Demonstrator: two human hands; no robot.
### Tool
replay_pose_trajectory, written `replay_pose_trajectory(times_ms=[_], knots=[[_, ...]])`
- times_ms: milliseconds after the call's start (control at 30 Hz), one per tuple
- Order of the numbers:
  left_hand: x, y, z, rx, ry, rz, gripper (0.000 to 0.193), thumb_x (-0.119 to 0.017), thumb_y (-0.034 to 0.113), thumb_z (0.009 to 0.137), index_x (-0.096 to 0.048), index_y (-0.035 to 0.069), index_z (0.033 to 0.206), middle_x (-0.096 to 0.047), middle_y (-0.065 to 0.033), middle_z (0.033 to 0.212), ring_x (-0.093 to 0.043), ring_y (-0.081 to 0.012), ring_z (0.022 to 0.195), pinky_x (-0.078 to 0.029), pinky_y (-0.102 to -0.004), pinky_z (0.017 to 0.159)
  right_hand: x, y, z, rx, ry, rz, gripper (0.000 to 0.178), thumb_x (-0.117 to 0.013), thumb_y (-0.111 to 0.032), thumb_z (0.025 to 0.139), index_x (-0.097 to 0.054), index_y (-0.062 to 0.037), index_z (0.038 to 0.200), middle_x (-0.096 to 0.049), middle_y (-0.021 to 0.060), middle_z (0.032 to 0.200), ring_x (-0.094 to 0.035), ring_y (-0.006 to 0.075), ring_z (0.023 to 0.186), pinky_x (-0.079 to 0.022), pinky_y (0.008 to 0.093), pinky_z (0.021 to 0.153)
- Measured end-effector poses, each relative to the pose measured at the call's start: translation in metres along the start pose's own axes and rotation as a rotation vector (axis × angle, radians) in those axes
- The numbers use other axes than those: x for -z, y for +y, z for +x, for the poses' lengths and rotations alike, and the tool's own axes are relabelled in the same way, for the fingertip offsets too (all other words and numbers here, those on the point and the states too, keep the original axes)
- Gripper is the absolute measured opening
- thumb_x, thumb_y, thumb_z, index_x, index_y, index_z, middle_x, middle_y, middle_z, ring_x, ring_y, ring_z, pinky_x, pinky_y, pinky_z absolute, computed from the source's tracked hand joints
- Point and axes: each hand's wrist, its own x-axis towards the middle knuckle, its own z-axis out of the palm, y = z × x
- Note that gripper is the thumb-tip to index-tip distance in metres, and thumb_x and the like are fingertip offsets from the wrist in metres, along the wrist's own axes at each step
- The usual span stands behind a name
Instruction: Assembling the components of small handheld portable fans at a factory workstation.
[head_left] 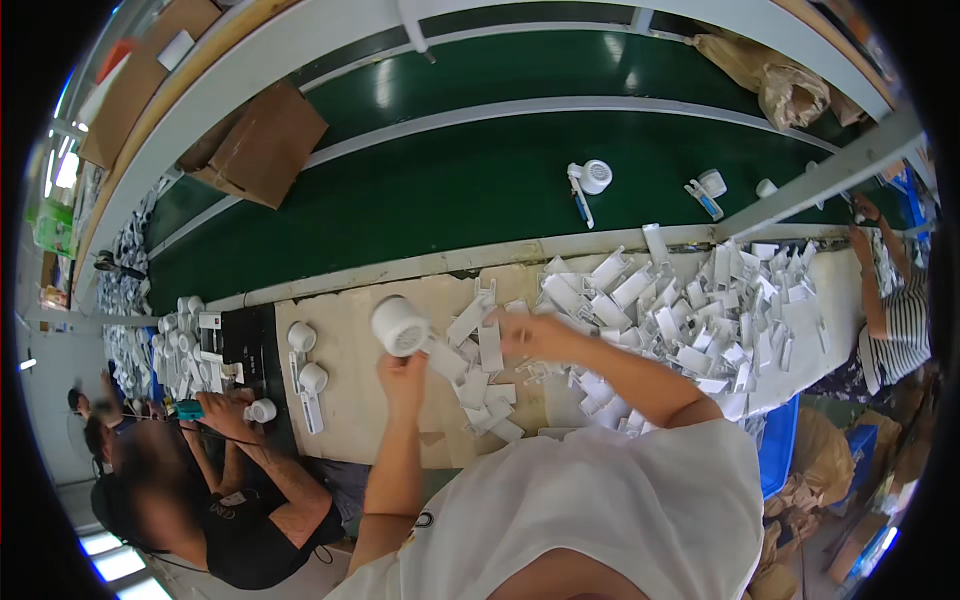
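Observation:
My left hand (pixel 403 378) is closed on a white hair-dryer-shaped body (pixel 399 325), holding it up over the table. Its round head has a grille. My right hand (pixel 535 335) is smeared by motion beside a long white plastic piece (pixel 490 345); I cannot make out whether its fingers grip that piece. Below lie several loose white plastic pieces (pixel 485 405). A large heap of white channel-shaped plastic parts (pixel 690 310) spreads to the right. Two more round-headed white bodies (pixel 308 380) rest on the table to the left.
Beyond the table runs a green conveyor belt (pixel 450 190), carrying a white body with a blue strip (pixel 590 180) and others farther right. At left, a co-worker (pixel 260 500) holds a green tool (pixel 190 409). Another person (pixel 895 320) works at right. A blue bin (pixel 780 450) stands by my right side.

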Motion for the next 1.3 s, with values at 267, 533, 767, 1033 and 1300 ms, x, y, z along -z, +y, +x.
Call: replay_pose_trajectory(times_ms=[267, 533, 767, 1033, 1300], knots=[[0.039, -0.001, 0.047, 0.122, 0.099, -0.781, 0.041, -0.062, 0.021, 0.081, -0.045, 0.002, 0.113, -0.057, -0.0131, 0.104, -0.056, -0.0272, 0.100, -0.046, -0.0408, 0.087, 0.211, 0.079, 0.093, 0.213, 1.089, -0.775, 0.054, -0.067, -0.023, 0.074, -0.046, -0.0053, 0.121, -0.051, 0.0184, 0.115, -0.050, 0.0329, 0.105, -0.040, 0.0393, 0.091], [0.021, -0.002, 0.062, 0.307, 0.106, -1.185, 0.032, -0.052, 0.024, 0.088, -0.050, 0.002, 0.111, -0.057, -0.0103, 0.105, -0.054, -0.0220, 0.101, -0.045, -0.0355, 0.087, 0.210, 0.090, 0.115, -0.323, 0.955, -0.950, 0.057, -0.064, -0.028, 0.076, -0.043, -0.0133, 0.126, -0.045, 0.0145, 0.125, -0.042, 0.0302, 0.117, -0.032, 0.0383, 0.100], [-0.001, -0.009, 0.052, 0.362, 0.119, -1.301, 0.031, -0.051, 0.025, 0.088, -0.049, 0.004, 0.112, -0.057, -0.0091, 0.106, -0.054, -0.0204, 0.101, -0.046, -0.0358, 0.086, 0.026, -0.026, 0.071, 0.125, 0.276, 0.129, 0.014, -0.060, -0.015, 0.082, -0.062, -0.0066, 0.093, -0.061, 0.0021, 0.086, -0.056, 0.0108, 0.078, -0.045, 0.0243, 0.068], [-0.014, 0.009, 0.037, 0.207, -0.005, -1.134, 0.042, -0.064, 0.024, 0.080, -0.050, 0.006, 0.114, -0.057, -0.0088, 0.107, -0.054, -0.0229, 0.104, -0.044, -0.0383, 0.091, -0.056, -0.068, 0.043, 0.159, 0.111, 0.376, 0.046, -0.061, -0.016, 0.082, -0.043, -0.0032, 0.122, -0.052, 0.0124, 0.110, -0.055, 0.0174, 0.089, -0.048, 0.0262, 0.068], [-0.005, 0.047, 0.024, 0.033, -0.119, -0.822, 0.048, -0.071, 0.019, 0.073, -0.050, 0.004, 0.113, -0.059, -0.0131, 0.107, -0.056, -0.0293, 0.101, -0.044, -0.0427, 0.091, -0.038, -0.087, 0.021, 0.325, 0.298, 0.277, 0.036, -0.067, -0.004, 0.073, -0.059, -0.0046, 0.108, -0.055, 0.0101, 0.106, -0.055, 0.0162, 0.091, -0.047, 0.0260, 0.070]])
